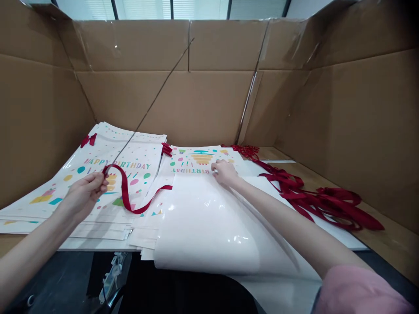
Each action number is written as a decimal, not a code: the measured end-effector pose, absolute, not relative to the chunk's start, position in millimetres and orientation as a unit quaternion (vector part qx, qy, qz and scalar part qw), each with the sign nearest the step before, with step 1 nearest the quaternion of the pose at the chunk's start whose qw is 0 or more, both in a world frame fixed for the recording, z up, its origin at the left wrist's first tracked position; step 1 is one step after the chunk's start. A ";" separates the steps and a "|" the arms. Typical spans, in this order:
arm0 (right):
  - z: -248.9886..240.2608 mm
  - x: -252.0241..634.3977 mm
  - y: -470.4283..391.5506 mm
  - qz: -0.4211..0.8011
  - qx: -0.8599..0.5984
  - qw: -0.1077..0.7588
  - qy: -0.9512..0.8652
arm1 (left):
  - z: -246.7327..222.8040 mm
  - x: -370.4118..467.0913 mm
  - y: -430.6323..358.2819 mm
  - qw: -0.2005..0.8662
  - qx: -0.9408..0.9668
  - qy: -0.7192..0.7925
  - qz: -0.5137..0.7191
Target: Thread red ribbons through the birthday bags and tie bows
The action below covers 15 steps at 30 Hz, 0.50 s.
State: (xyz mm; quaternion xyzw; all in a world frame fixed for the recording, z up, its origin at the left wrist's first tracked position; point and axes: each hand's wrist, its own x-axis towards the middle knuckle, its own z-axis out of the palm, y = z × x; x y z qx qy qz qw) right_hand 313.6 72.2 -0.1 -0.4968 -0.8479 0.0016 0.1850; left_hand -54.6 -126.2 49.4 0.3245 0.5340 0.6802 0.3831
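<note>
My left hand (87,192) is closed, pinching a dark red ribbon (125,192) together with a long thin rod (157,98) that slants up and to the right. The ribbon's loose end curls over to the middle pile. At the centre, my right hand (225,172) has its fingers curled at the upper edge of a glossy white sheet (209,218), possibly one side of a flat bag, which bulges toward me. Just beyond those fingers shows an upside-down birthday print (200,160). The fingertips' exact grip is partly hidden.
To the left lies a stack of white "Happy Birthday" pieces (101,150) with a red ribbon bow (88,140). Another red ribbon knot (166,149) sits beside it. Loose red ribbons (327,205) are heaped at right. Tall cardboard walls (137,100) enclose the work surface.
</note>
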 end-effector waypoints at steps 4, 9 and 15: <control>8.9 253.0 20.9 0.169 -0.282 0.329 -0.885 | 48.8 -8.0 -112.9 0.420 0.330 0.500 0.682; 31.0 196.5 -41.2 0.353 -0.165 0.416 -0.821 | 47.2 38.3 -109.3 0.442 0.357 0.486 0.664; 31.5 181.3 -47.7 0.441 -0.198 0.490 -0.725 | 37.1 66.7 -110.6 0.440 0.373 0.470 0.668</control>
